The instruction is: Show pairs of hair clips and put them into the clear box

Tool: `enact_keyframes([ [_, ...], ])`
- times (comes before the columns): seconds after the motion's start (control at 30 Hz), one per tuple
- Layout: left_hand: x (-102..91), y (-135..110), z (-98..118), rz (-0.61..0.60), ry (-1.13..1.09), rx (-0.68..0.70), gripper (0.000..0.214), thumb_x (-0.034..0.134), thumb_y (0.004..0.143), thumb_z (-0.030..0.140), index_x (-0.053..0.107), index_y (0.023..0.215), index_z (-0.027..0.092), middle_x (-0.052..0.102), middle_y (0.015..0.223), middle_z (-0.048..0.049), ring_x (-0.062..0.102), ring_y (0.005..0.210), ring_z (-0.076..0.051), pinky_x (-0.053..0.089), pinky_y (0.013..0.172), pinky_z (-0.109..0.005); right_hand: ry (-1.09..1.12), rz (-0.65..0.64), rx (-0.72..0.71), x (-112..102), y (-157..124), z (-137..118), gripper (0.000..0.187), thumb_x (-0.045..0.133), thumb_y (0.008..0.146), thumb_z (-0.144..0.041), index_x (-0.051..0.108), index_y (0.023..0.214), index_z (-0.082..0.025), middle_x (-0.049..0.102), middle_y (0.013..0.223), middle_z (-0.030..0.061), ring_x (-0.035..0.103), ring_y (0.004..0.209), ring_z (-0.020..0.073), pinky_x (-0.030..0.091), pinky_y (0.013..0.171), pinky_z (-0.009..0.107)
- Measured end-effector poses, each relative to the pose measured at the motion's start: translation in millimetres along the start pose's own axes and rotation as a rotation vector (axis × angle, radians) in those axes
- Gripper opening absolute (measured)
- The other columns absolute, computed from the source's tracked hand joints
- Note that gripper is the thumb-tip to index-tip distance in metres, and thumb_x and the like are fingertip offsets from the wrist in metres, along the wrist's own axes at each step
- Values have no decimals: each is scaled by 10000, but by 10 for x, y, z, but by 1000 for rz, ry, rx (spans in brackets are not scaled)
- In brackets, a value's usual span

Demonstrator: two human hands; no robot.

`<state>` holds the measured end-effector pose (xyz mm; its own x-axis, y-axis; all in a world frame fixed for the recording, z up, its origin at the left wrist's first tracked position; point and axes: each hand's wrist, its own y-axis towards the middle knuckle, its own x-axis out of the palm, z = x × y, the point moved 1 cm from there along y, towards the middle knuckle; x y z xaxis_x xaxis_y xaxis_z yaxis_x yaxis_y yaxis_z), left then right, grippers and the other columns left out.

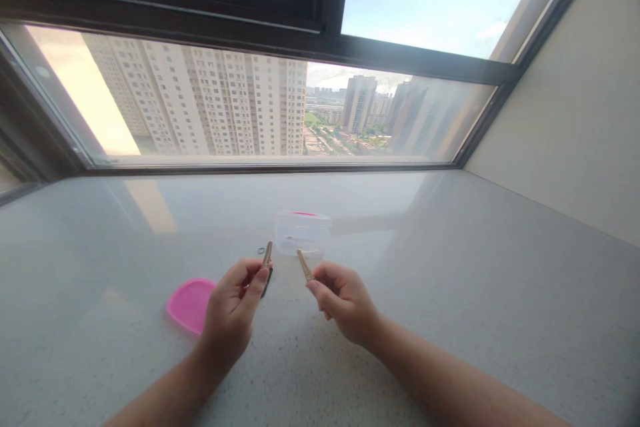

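Note:
My left hand [233, 310] is closed in a pinch on a small brass-coloured key [267, 255] with a dark part below the fingers. My right hand [343, 300] pinches a second brass-coloured key [304, 265], tip pointing up and left. Both hands hover above the pale stone sill [450, 293], a few centimetres apart. Just beyond them stands a small clear plastic container [303, 233], open at the top, with something small inside that I cannot make out. A tiny dark ring [261, 251] lies on the sill beside the left key.
A pink lid [190, 303] lies flat on the sill left of my left hand. A wide window with a dark frame [280, 167] closes the far edge. A beige wall [565, 147] bounds the right side.

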<state>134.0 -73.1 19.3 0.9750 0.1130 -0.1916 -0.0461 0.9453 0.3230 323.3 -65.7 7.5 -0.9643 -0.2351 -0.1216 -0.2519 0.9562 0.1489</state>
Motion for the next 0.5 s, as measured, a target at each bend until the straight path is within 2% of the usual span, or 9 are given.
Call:
enact_keyframes([
  [0.23, -11, -33, -83, 24, -79, -37, 215, 525, 905, 376, 616, 956, 188, 467, 642, 57, 410, 533, -101, 326, 490, -216, 19, 82, -19, -24, 9, -18, 193, 550, 833, -328, 528, 715, -178, 446, 515, -64, 392, 418, 71, 295, 401, 185],
  [0.5, -8, -37, -75, 62, -105, -79, 285, 543, 890, 406, 622, 1027, 168, 512, 689, 30, 424, 532, -97, 340, 488, -217, 90, 137, -84, -30, -27, -77, 259, 539, 864, -415, 536, 765, -176, 448, 528, -64, 385, 407, 67, 299, 377, 178],
])
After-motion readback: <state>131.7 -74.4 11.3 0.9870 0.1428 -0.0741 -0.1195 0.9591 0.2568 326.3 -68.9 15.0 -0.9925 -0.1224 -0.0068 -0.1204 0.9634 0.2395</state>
